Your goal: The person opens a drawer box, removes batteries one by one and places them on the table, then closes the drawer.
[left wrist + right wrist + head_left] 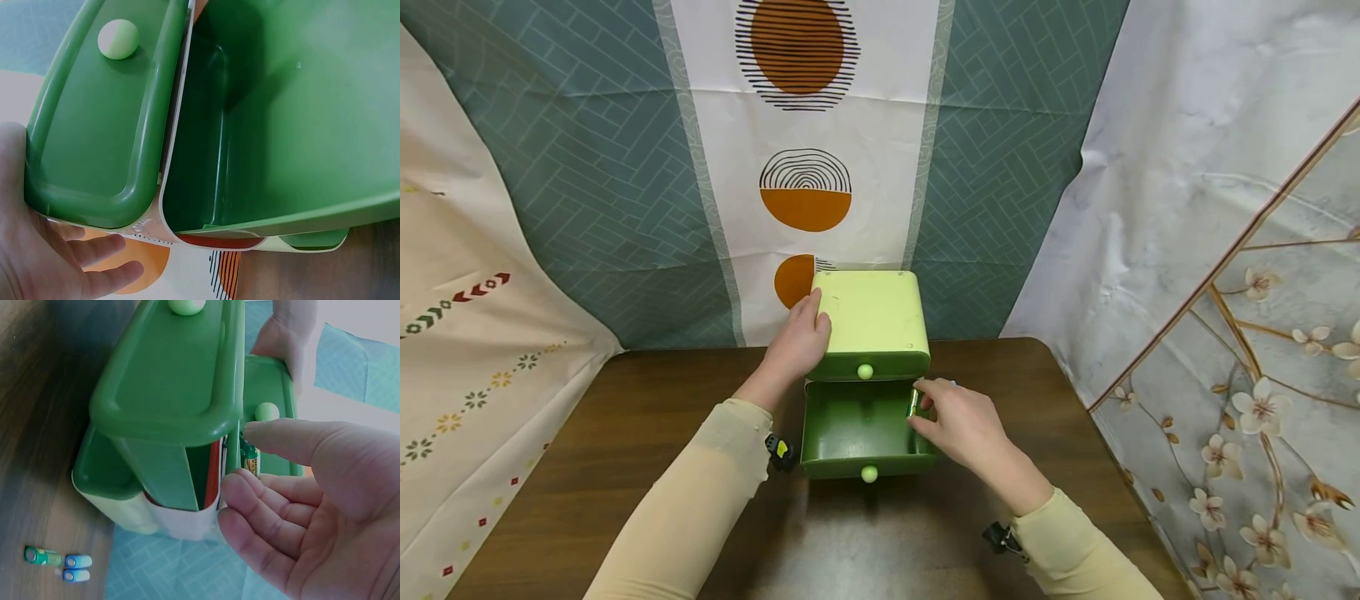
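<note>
A small drawer cabinet point(871, 312) with a pale yellow-green top stands against the back of the table. Its dark green drawer point(857, 425), with a round light knob, is pulled out below the shut top drawer point(842, 366). My left hand point(801, 337) rests against the upper left side of the cabinet, fingers fairly straight along it in the left wrist view. My right hand point(962, 421) pinches a green battery point(913, 402) between thumb and fingers, at the right end of the pulled-out drawer. In the right wrist view, fingers partly hide that battery.
On the table to the cabinet's right lie a green battery point(42, 556) and two blue batteries point(77, 569), mostly hidden behind my right hand in the head view. Another green drawer point(106, 465) sits below the pulled-out one. Patterned cloth point(985, 167) hangs behind the brown table point(647, 408).
</note>
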Available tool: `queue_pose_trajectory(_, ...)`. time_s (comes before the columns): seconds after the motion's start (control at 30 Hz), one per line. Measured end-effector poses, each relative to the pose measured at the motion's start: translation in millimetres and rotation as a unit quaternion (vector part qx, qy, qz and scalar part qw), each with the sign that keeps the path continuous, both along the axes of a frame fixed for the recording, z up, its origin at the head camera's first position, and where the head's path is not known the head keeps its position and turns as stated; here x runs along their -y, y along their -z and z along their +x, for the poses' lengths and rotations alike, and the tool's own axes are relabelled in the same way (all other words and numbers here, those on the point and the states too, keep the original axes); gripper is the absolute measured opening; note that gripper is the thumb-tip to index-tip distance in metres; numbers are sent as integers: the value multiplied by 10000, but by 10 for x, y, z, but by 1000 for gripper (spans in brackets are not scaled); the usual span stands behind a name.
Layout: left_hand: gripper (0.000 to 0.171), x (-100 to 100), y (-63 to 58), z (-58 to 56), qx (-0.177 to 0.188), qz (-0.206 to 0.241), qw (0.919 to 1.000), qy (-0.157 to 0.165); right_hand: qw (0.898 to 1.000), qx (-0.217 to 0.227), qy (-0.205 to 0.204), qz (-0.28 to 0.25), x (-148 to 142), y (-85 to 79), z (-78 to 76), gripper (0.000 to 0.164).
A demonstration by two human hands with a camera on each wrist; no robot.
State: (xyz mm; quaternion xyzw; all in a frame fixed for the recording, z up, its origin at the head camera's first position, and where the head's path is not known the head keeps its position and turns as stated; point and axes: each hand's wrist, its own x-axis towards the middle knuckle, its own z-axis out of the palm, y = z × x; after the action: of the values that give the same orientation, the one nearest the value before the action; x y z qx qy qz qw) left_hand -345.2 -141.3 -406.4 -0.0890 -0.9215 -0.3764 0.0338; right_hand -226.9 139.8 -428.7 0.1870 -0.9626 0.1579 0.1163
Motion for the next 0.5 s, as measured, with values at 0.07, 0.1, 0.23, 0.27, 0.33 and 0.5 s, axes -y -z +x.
queue_pose_trajectory(0.07,70,-1,1,-1,2,5,10000,-11,10000,7,21,-23,-32,3,-3,46)
queue_pose_trajectory(0.1,70,-2,5,-4,-1,3,10000,-14,10000,12,29,-44,-49,3,-3,47)
queue_pose_trajectory(0.23,70,-4,8,-8,-7,-18,10000,-4,9999,17,85,-121,-124,8,-6,49)
queue_pose_trajectory(0.27,70,-4,7,-8,-9,-21,10000,-3,9998,22,102,-143,-144,10,-9,48)
queue_pose_trajectory(0.33,70,-6,3,-6,-10,-28,10000,4,9998,25,135,-167,-185,14,-16,47)
queue_pose_trajectory(0.5,69,-4,-10,7,-8,-6,10000,5,9997,26,168,-194,-290,23,-36,35)
